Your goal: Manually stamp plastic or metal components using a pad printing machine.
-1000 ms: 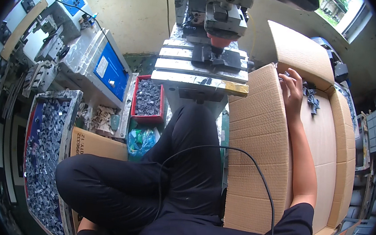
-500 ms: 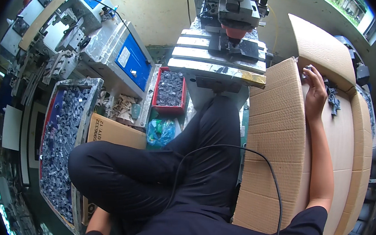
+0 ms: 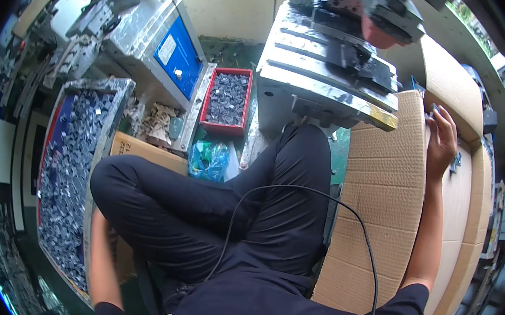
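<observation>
Dark grey, a small part is pinched in the right fingers; hidden left fingers: I cannot tell.

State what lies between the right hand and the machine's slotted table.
In the head view, the cardboard box's left flap lies between the right hand and slotted table.
</observation>
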Demonstrator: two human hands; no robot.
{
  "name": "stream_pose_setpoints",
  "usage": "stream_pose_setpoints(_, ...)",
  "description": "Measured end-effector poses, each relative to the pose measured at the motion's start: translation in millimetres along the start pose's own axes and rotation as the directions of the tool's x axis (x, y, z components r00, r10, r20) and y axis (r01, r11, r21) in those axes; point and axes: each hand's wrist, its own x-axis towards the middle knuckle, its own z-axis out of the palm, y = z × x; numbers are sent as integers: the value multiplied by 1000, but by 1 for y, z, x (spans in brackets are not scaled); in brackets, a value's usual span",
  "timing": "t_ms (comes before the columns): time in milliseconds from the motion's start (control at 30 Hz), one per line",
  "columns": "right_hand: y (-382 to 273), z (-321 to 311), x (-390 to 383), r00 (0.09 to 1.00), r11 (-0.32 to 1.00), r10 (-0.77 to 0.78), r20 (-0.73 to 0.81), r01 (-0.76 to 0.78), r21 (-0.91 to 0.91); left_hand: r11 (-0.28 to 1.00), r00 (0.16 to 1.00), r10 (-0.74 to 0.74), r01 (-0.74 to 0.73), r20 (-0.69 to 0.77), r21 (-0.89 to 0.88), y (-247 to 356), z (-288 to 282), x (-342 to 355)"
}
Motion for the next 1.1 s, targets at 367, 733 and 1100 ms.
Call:
stream_pose_setpoints(367, -147, 4, 35, 999, 966, -49, -2, 48, 253, 882, 949, 314, -276, 39, -382, 230, 71, 61)
stream_pose_setpoints(733, -231, 37, 70, 933, 941, -304, 192, 263, 212, 517, 663, 748, -555, 30, -651, 455, 207, 103)
stream_pose_setpoints(1100, -184, 59, 66, 984, 972, -62, 168, 22, 232, 570, 628, 778, -689, 24, -447, 472, 249, 106)
